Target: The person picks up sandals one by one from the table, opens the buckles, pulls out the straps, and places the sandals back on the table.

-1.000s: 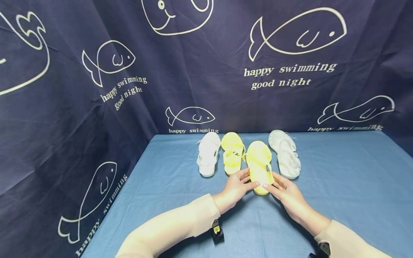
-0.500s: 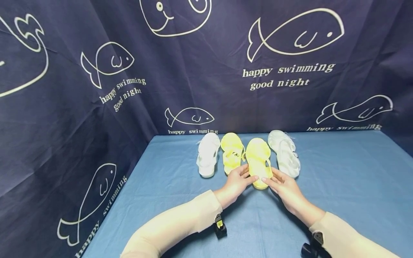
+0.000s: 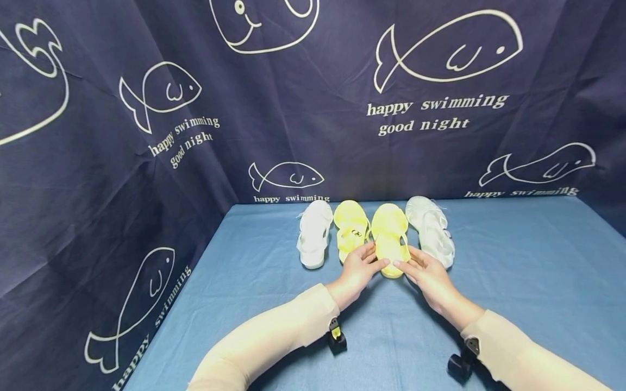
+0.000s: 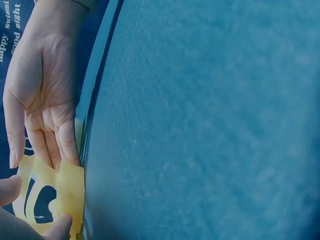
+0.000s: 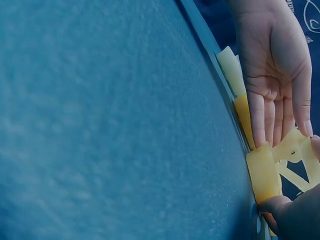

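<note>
Both hands hold a yellow sandal [image 3: 390, 220] by its near end in the head view, its far end pointing to the back. My left hand [image 3: 359, 271] pinches its left side, thumb on top. My right hand [image 3: 429, 276] grips the right side the same way. Close on the left lies another yellow sandal [image 3: 350, 216], partly hidden by my left hand. The wrist views show the held sandal's straps [image 4: 72, 190] from the near end, with fingers at both sides. Whether its sole lies flat on the cloth, I cannot tell.
A white sandal [image 3: 314, 233] lies at the left end of the row. Another pale sandal [image 3: 430, 225] lies slightly turned at the right end. Blue cloth [image 3: 518, 282] covers the table; a dark fish-print curtain [image 3: 342, 146] hangs along its back and left.
Both hands have slid the held yellow sandal toward the back and slightly left, so it lines up more closely with the row. The other sandals stay in place.
</note>
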Demonstrator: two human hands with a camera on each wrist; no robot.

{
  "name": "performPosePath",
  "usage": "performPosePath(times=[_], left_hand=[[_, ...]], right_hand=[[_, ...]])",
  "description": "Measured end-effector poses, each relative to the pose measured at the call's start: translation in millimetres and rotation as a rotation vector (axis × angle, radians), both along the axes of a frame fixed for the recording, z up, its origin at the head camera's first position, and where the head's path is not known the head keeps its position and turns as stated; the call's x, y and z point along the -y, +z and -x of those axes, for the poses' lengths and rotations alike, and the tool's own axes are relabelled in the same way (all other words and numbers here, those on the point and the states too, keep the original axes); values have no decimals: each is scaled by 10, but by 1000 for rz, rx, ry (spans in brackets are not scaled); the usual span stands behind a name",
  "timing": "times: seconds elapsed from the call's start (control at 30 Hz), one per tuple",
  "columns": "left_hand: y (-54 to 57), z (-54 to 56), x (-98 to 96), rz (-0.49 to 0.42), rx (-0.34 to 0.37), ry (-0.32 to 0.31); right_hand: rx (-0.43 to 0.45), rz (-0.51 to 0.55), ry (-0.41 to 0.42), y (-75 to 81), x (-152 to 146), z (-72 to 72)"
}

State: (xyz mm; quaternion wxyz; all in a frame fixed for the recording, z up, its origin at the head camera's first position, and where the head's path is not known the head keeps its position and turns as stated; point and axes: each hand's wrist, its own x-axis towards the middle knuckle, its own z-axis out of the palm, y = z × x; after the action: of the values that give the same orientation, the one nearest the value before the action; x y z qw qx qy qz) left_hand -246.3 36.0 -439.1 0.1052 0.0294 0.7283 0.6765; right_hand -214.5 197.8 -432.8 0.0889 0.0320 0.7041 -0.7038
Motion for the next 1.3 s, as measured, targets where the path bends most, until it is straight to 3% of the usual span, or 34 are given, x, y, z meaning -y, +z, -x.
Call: performPosePath(times=[0.73, 1.07, 1.3], left_hand=[[-33, 73, -144, -37, -26, 56], [-15, 150, -161, -30, -34, 70], [-30, 141, -150, -71, -7, 88]], right_hand=[[-53, -28, -26, -51, -21, 149], [-33, 4, -9, 48, 25, 256], [8, 15, -5, 46, 21, 277]])
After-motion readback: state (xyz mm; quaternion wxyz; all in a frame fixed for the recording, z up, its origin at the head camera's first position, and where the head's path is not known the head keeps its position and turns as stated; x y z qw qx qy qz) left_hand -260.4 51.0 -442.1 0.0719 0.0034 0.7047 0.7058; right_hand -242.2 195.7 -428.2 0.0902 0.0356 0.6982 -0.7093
